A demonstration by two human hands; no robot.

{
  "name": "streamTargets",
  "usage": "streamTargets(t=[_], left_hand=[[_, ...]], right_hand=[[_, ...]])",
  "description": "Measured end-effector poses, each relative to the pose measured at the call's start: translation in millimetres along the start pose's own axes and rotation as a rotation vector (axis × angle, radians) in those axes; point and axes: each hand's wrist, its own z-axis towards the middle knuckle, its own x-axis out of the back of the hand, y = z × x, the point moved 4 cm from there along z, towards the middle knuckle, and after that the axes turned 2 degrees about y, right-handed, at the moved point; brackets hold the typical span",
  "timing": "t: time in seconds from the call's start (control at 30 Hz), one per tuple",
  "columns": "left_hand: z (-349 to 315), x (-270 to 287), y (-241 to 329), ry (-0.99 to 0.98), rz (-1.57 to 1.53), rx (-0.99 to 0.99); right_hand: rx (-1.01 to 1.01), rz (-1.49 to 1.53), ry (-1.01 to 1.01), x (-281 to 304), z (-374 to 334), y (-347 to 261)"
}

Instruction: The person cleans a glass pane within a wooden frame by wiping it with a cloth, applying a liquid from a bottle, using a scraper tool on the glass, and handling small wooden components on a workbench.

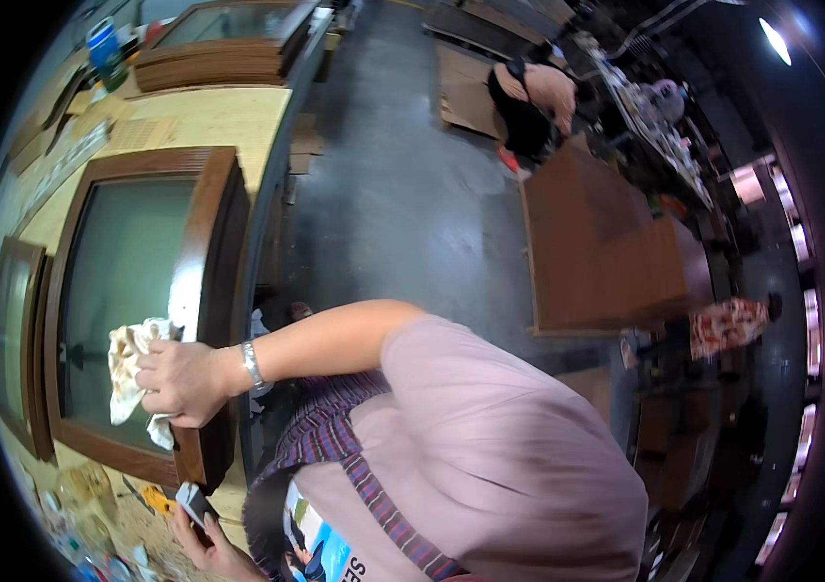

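My right hand point(180, 381) presses a bunched white cloth point(131, 367) with brownish stains onto a brown wooden framed door point(209, 228). The cloth lies across the inner edge of the frame and part of the greenish glass panel point(131, 252). Closed fingers grip the cloth, and a silver band circles that wrist. By the door's bottom corner, my left hand point(209, 551) pinches a small grey block point(195, 502) between thumb and fingers. Part of the left hand is cut off by my clothing. A yellow-handled tool point(158, 500) lies beside the grey block.
Another glazed door point(20, 339) lies beyond this one. Stacked frames point(223, 68) and a blue bottle point(105, 48) stand farther along the workbench point(262, 116). Clear plastic containers point(88, 490) sit near the lower left. Behind are large brown panels point(597, 252) and two other people point(539, 92).
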Motion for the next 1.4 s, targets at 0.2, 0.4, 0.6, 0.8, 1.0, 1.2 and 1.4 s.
streamTargets(t=[0.2,0.4,0.6,0.8,1.0,1.2,1.4], left_hand=[[31.3,4.4,23.1,0.135,-0.042,0.203],[16.7,-0.1,15.2,0.049,-0.052,0.141],[34.4,32.0,-1.1,0.189,-0.031,0.154],[-23.8,20.0,63.8,0.054,-0.097,-0.041],[7.7,19.4,41.0,0.304,-0.014,0.008],[-49.7,7.8,61.7,0.186,-0.093,-0.075],[-34.2,0.8,53.6,0.241,-0.088,-0.025]], right_hand=[[-0.114,-0.021,-0.002,-5.2,11.9,9.6],[-0.254,-0.206,-0.116,-4.2,27.4,55.2],[-0.338,-0.171,-0.009,-15.1,27.0,34.3],[-0.312,-0.272,-0.220,13.9,33.6,24.1],[-0.296,-0.293,-0.259,1.8,24.8,28.3],[-0.298,-0.282,-0.266,7.7,26.2,29.7],[-0.291,-0.290,-0.278,8.0,27.4,29.9]])
